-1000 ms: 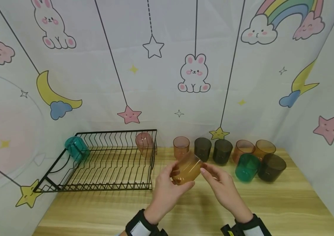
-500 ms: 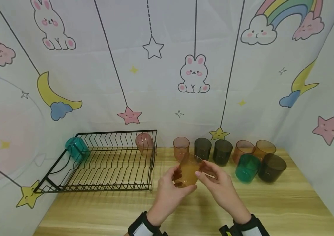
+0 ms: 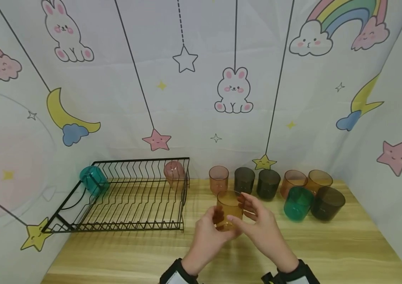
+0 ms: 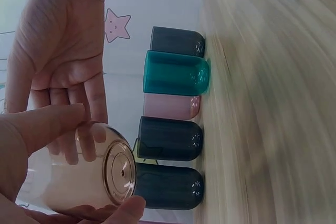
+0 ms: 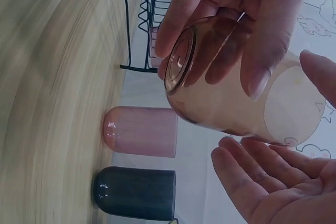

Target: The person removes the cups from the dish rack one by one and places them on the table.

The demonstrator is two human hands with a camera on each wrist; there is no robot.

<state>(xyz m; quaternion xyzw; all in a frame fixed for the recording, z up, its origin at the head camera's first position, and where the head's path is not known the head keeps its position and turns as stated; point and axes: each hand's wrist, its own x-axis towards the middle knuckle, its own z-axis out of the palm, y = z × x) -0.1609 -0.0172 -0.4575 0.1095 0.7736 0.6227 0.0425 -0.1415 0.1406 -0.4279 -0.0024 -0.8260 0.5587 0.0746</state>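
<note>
A see-through amber cup [image 3: 230, 203] is held upright above the table in the head view. My left hand [image 3: 209, 236] grips its lower part, thumb on one side and fingers on the other; the left wrist view shows its round base. My right hand [image 3: 262, 227] is at the cup's right side near the rim, its thumb overlapping the front. Seen in the right wrist view, the right fingers [image 5: 252, 166] are fairly straight along the cup's side, with the thumb spread apart near the rim. Behind the cup stand a pink cup [image 3: 218, 179] and a dark grey cup [image 3: 244, 180].
A black wire dish rack [image 3: 133, 197] stands on the left, with a teal cup [image 3: 93, 179] and a pink cup [image 3: 174, 173] leaning in it. More cups, including a green one [image 3: 298, 203], are grouped at the right on the wooden table [image 3: 133, 256]. A printed cloth hangs behind.
The amber cup has turned from tilted to upright and moved slightly down and right. My left hand has moved with it, and the right thumb has shifted left over the cup's front.
</note>
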